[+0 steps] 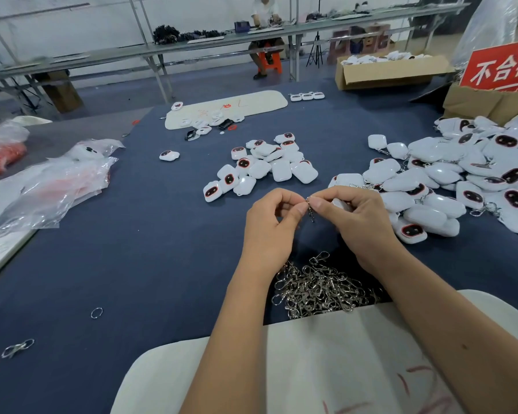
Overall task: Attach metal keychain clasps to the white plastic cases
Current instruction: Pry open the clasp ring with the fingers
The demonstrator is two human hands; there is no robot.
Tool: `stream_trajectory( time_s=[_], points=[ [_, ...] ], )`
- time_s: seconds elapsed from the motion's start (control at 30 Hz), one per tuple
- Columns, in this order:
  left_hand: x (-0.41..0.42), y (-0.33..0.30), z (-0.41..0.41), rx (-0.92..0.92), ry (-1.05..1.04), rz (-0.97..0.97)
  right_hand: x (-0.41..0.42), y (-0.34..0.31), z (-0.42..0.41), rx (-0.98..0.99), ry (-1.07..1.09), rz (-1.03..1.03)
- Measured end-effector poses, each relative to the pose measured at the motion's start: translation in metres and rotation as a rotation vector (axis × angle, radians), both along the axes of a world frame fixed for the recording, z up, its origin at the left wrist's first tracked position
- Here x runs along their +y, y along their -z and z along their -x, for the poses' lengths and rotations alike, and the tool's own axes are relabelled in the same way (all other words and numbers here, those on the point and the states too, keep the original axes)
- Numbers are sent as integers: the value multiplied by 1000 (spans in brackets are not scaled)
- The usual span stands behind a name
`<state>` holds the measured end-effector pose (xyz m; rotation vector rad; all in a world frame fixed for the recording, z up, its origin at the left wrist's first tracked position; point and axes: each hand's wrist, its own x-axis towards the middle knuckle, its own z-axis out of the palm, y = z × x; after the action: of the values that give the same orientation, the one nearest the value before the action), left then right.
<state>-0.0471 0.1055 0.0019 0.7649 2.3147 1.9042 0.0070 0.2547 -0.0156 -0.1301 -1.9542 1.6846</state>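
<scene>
My left hand (271, 218) and my right hand (358, 218) meet above the blue table, fingertips together on a small metal keychain clasp (310, 211) that hangs between them. My right hand also holds a white plastic case (340, 203), mostly hidden in its palm. A heap of loose metal clasps (320, 286) lies on the table just below my wrists. A small pile of white cases (260, 165) sits ahead of my hands. A much larger pile of cases (461, 177) spreads to the right, some with clasps on them.
Clear plastic bags (51, 186) lie at the left. A loose ring (96, 312) and a stray clasp (17, 348) rest at the near left. A white board (228, 109) lies farther back, cardboard boxes (386, 73) and a red sign (503, 67) at the right. A person sits at a far bench.
</scene>
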Motion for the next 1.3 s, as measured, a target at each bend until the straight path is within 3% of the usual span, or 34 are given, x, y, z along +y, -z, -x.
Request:
stream_trajectory(
  time_s=[0.27,0.5,0.67,0.77,0.93,1.3],
  points=[
    [0,-1,-1,40,7,23,2,2,2,-55,12,-73],
    [-2,4,1,181,-42,109,-11,-2,-1,-6,162,-363],
    [-1,6,2,227,-45,159,-11,-3,-2,-15,195,-453],
    [-2,7,3,152,-23,123,-10,-1,-1,-10,183,-438],
    [-2,4,4,16,41,-8,-3,-1,1,15,82,-249],
    [-6,3,4,84,25,60,-1,0,0,6,27,-274]
  ],
)
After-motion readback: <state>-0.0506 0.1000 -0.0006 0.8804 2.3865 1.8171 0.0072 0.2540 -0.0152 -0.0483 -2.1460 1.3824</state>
